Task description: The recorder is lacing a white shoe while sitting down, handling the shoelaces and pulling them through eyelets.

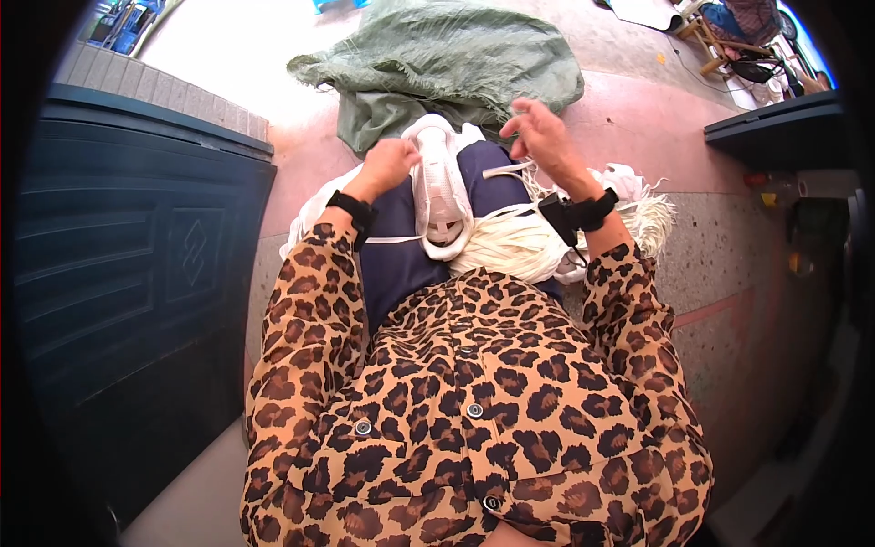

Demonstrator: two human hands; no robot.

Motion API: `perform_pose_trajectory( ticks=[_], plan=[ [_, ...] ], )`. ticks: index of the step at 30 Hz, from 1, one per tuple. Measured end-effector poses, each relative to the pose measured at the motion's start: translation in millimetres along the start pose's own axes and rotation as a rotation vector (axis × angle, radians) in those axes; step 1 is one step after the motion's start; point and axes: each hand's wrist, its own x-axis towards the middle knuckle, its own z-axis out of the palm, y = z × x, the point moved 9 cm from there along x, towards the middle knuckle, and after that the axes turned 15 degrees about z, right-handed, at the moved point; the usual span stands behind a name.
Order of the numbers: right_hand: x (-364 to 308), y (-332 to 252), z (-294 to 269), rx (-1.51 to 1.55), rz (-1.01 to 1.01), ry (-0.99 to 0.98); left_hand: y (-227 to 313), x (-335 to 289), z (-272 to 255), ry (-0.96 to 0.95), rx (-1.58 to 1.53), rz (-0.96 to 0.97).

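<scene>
A pale pinkish-white sneaker (437, 178) lies between my knees, its heel opening toward me. Beside its left edge is my left hand (390, 167), fingers curled in; whatever they pinch, if anything, is hidden. My right hand (544, 139) is raised to the right of the shoe, its fingers bent but apart, with nothing visible in them. A thick bundle of cream-white shoelaces (515, 244) lies over my right thigh. One loose lace end (504, 170) sticks out below the right hand. Another lace (394, 240) runs across my left thigh to the shoe.
Past my knees, a crumpled green woven sack (456, 55) lies on the pavement. A dark blue metal door (137, 219) stands close on my left, and another dark door panel (775, 128) is at right. A wooden chair (715, 46) stands at the far right.
</scene>
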Motion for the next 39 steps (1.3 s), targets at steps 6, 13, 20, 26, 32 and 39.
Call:
perform_pose_trajectory(
  ticks=[6,13,20,26,32,39],
  plan=[
    [7,65,72,0.01,0.067,-0.169,-3,25,3,0.123,0.287,-0.12],
    [21,61,84,-0.149,0.021,-0.03,11,-2,-2,0.227,0.109,-0.259],
    [25,54,90,-0.24,-0.031,0.02,3,-7,25,0.152,-0.04,-0.329],
    [20,54,92,-0.542,-0.176,0.064,2,2,26,0.07,-0.155,-0.246],
    [26,51,93,-0.435,-0.225,0.103,5,7,27,0.054,-0.142,-0.181],
    [21,46,92,-0.474,-0.21,0.118,3,8,29,0.049,-0.15,-0.228]
  ],
)
